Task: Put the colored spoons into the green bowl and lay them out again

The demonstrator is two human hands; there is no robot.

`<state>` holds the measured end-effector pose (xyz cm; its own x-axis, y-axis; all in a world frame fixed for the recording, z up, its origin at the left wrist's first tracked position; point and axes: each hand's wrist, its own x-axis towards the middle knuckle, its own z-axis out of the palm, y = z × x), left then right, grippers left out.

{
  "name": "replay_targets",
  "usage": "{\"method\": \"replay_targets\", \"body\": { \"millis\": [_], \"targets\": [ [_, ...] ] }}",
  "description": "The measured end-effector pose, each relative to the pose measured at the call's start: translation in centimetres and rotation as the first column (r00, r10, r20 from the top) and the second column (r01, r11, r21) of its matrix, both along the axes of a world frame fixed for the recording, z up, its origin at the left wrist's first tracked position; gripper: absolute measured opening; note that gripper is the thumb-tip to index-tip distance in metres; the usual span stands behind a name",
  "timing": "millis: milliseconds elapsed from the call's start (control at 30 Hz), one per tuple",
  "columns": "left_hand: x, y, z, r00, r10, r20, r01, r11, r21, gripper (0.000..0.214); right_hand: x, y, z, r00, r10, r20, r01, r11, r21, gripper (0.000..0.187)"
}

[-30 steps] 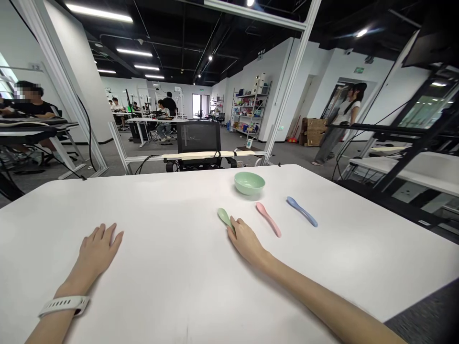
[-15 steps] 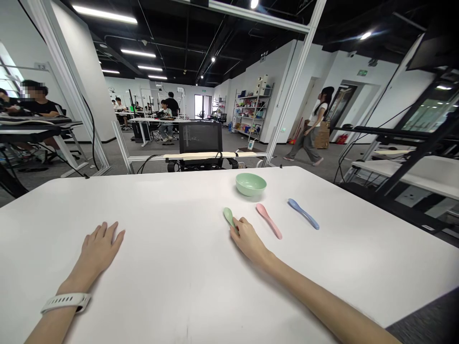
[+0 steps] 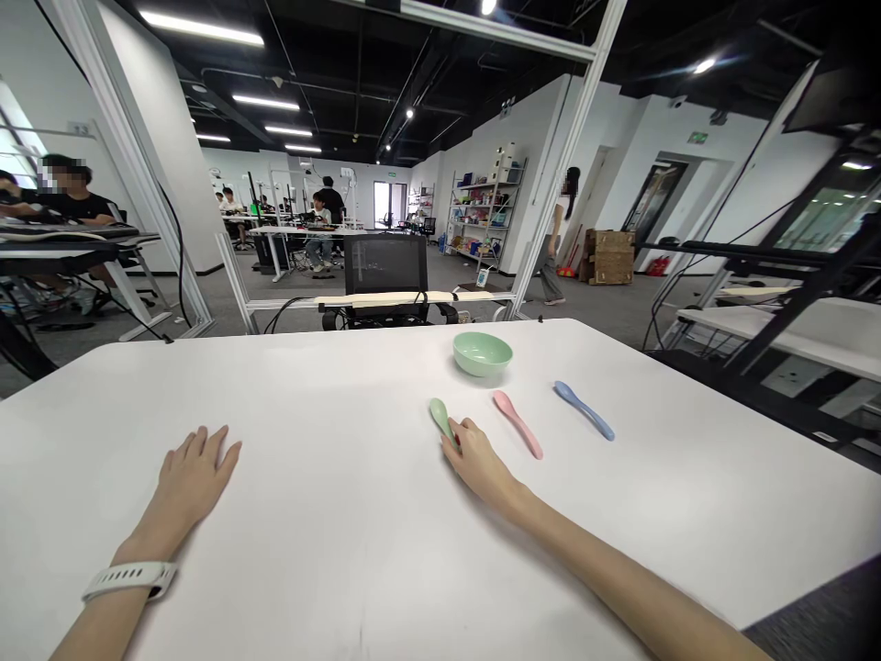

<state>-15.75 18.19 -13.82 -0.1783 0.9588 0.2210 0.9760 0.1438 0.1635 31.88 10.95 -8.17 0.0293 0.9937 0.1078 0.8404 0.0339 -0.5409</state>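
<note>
2 hands on counter (image 3: 323,560): L hand (image 3: 196,479) flat, released; R hand (image 3: 480,470) on green spoon (image 3: 440,415) handle, grip unclear; pink spoon (image 3: 518,424) just beside.

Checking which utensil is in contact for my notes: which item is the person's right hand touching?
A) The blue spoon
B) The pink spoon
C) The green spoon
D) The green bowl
C. The right hand is at the handle end of the green spoon, while the pink spoon and blue spoon lie apart from it.
</note>
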Motion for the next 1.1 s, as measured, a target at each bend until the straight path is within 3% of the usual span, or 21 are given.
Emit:
{"method": "replay_targets", "body": {
  "millis": [367,667,833,967,1100],
  "targets": [
    [0.5,-0.4,0.7,1.0,0.009,0.028,-0.009,1.0,0.02,0.085,0.0,0.1,-0.5,1.0,0.018,0.018,-0.017,1.0,-0.007,0.023],
    [0.2,-0.3,0.2,1.0,-0.005,-0.006,0.005,1.0,0.022,0.086,0.0,-0.1,-0.3,1.0,0.018,0.012,-0.018,1.0,-0.014,0.021],
    [0.2,-0.3,0.2,1.0,-0.01,-0.01,0.01,1.0,0.017,0.084,0.3,0.1,-0.4,1.0,0.008,0.015,-0.007,1.0,-0.003,0.03],
    [0.1,-0.3,0.1,1.0,-0.008,-0.025,0.008,1.0,0.02,0.083,3.5,2.1,0.5,0.998,-0.064,0.011,0.061,0.987,0.146,0.047],
    [0.1,-0.3,0.0,0.999,-0.017,-0.03,0.017,1.0,0.021,0.086,9.9,4.6,1.5,0.994,-0.108,0.002,0.103,0.948,0.301,0.054]
  ]
}}
